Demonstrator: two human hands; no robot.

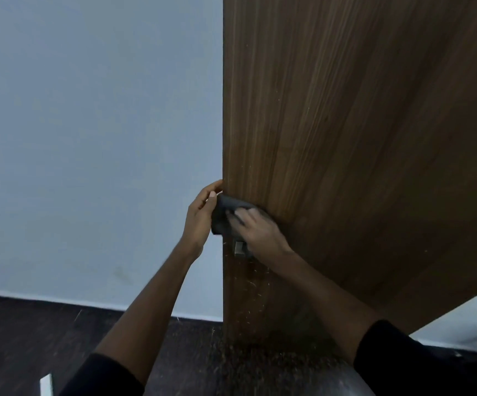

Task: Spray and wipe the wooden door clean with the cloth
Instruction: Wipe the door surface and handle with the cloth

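The brown wooden door point(346, 124) fills the right half of the view, its free edge running down the middle. A dark grey cloth point(226, 208) lies against the door near that edge. My right hand point(257, 228) presses the cloth flat on the wood with its fingers spread. My left hand point(201, 215) is at the door's edge, thumb and fingers pinching the cloth's left end. A small metal fitting point(238, 248) shows just below the right hand. No spray bottle is in view.
A pale blue-grey wall point(88, 138) stands left of the door, with a white skirting strip above dark flooring point(31, 338). A white object point(46, 385) pokes in at the bottom left. Small pale specks dot the door's lower part.
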